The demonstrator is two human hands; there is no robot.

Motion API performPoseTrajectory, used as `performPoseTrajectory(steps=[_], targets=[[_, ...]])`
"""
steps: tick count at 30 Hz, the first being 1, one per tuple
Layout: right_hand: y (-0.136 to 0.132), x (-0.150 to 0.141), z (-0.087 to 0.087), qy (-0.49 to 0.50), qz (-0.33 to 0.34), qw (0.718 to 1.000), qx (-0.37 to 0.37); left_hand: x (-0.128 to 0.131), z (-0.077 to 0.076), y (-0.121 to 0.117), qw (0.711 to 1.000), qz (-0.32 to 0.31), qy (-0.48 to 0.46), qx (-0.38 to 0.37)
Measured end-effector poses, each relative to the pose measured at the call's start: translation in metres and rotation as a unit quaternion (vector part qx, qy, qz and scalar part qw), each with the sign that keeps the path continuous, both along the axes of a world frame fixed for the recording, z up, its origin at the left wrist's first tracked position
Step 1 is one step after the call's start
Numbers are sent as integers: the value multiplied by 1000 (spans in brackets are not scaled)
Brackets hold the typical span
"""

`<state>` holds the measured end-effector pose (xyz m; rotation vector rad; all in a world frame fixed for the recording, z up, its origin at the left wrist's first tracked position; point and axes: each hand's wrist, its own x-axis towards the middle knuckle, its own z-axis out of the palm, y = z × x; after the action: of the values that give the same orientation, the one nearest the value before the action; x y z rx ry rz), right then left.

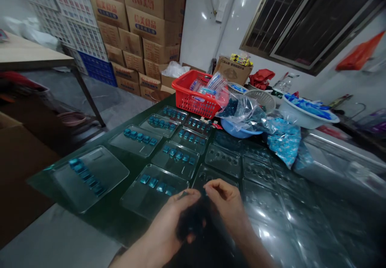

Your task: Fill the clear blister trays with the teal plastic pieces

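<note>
My left hand [173,219] and my right hand [224,201] are close together low in the view, above a dark green table mat [111,219]. Both grip a dark, blurred bundle [191,219], possibly soft plastic, though its exact kind is hidden. My right fingertips pinch its upper end. Just beyond my hands lie clear plastic blister trays [152,193], with a row of small blue pieces [157,184] in the nearest filled tray. Trays to the right hold no visible pieces, and their moulded hollows show [223,159].
A red plastic basket [193,97] of clear bags, a blue basin [238,129], and a white bowl [307,113] of blue pieces stand beyond the trays. A torn bag of blue pieces [285,141] lies beside them. Stacked cardboard cartons [138,31] rise behind.
</note>
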<state>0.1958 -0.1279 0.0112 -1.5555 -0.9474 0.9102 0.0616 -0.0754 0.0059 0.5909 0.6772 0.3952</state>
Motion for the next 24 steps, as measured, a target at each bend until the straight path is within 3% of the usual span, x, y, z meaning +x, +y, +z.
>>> performPoseTrajectory(steps=[4,8,14,17,20,24], targets=[[-7,3,-2,-13,39,999,16,0,1,0,1000,-6,-6,-16],[-11,7,-2,-15,82,995,57,0,2,5,996,-19,18,-81],[-12,12,2,-171,79,979,73,-3,4,15,984,-72,14,-160],[-11,14,3,-201,76,973,84,-5,7,16,981,-86,20,-171],[-10,13,-1,-160,61,982,77,-5,8,15,984,-85,15,-155],[-10,13,-13,-36,51,997,36,-1,3,15,988,-75,5,-134]])
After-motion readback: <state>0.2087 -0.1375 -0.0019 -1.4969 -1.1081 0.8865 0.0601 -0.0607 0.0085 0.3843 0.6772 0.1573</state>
